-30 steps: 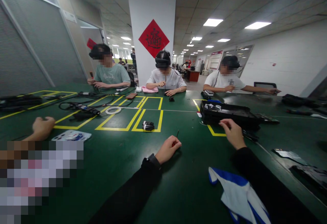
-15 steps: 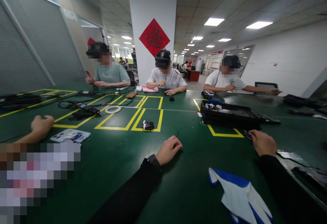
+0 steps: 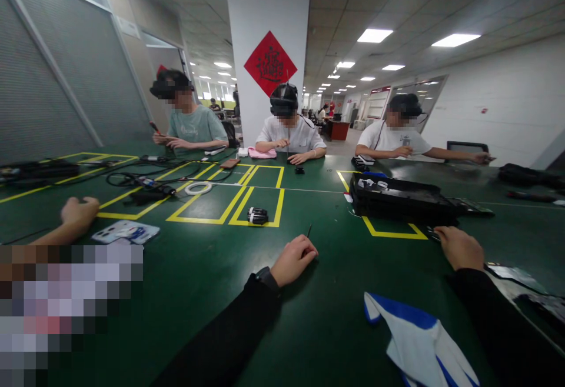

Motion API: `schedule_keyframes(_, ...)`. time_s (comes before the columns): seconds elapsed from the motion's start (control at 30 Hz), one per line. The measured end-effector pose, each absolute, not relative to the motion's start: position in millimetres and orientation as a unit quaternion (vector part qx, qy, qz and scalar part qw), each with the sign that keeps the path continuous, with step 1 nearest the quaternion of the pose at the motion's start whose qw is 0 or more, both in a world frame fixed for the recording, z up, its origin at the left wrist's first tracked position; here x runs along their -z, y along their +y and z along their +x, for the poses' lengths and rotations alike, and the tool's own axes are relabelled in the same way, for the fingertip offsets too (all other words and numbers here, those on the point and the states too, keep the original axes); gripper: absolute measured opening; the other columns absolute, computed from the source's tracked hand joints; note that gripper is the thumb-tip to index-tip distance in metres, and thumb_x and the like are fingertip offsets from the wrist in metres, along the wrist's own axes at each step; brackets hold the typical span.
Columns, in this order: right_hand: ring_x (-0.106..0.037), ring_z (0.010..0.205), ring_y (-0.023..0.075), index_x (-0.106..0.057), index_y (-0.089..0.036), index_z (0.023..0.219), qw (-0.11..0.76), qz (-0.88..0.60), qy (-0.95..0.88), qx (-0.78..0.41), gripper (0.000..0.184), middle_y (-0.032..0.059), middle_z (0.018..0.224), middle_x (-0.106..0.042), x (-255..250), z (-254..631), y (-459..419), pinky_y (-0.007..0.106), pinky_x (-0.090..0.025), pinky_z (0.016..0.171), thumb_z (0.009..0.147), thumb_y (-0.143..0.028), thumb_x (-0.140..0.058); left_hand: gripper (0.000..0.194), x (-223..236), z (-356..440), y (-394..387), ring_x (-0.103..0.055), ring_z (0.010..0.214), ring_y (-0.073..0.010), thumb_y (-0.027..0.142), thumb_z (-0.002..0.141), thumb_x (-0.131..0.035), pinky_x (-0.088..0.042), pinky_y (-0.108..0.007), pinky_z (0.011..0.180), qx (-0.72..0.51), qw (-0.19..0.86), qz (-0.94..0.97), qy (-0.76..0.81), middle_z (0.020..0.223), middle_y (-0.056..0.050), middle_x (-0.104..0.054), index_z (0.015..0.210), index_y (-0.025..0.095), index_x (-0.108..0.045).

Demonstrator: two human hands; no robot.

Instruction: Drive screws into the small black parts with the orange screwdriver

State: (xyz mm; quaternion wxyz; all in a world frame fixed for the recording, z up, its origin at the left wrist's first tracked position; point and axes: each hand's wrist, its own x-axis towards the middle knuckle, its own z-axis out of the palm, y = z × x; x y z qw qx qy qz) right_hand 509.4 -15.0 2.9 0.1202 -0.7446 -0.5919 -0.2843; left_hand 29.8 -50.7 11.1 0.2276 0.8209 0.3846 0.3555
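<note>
- At the far left of the green table (image 3: 185, 284), as I saw it, a co-worker's bare hand (image 3: 79, 213) lay with its fingers curled, and I could not tell whether it held anything
- Just right of that hand lay a flat white-and-blue thing (image 3: 126, 232), with a white coil (image 3: 198, 189) farther back among the cables
- Near the middle, a black bundle with white bands (image 3: 257, 216) sat inside a yellow tape outline (image 3: 281, 207), well apart from either of the wearer's hands
- Right of it, the wearer's left hand (image 3: 295, 259) was closed, thumb and fingers pinching a thin dark tool (image 3: 309, 232) whose shaft stuck up and away from the wearer; the rest was hidden in the grip
- I judged that tool light and stiff, easy to roll between the fingers, and best held by its thicker end, if it had one
- Farther right, a long black tray (image 3: 397, 196) stood beyond a blue-and-white glove (image 3: 419, 334), which looked soft and limp and could be lifted by any fold
- At its near right, a slender dark thing (image 3: 431, 233) lay at the fingertips of the right hand (image 3: 461, 247); the fingers were bent and drawn together, though I could not tell whether they gripped it
- It seemed stiff and small, possibly slippery, so its near end would suit a fingertip pinch
</note>
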Motion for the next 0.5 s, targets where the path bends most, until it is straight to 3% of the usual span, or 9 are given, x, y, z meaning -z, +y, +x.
schedule_keyframes(0.2,-0.053,0.088,0.0214,-0.053,-0.021,0.109,0.130,-0.745,-0.610,0.236,0.035,0.0065,0.104,-0.058,2.3,515.3,-19.3,0.030,-0.039,0.069,0.080,-0.034,-0.041,0.017,-11.7,29.8,-51.4,-0.048,0.079,-0.0131,0.026,0.081,-0.043,-0.037,-0.026,0.074,-0.352,0.227,0.821,0.388,0.083,-0.002,-0.051,0.078,0.018,-0.058)
schedule_keyframes(0.5,-0.052,0.091,0.0221,-0.053,-0.020,0.108,0.121,-0.744,-0.616,0.230,0.033,0.0070,0.104,-0.057,-0.5,510.8,-23.5,0.031,-0.039,0.071,0.081,-0.033,-0.039,0.018,-14.5,30.0,-53.2,-0.048,0.081,-0.0138,0.026,0.080,-0.043,-0.038,-0.026,0.075,-0.349,0.228,0.821,0.391,0.084,-0.003,-0.052,0.078,0.018,-0.059)
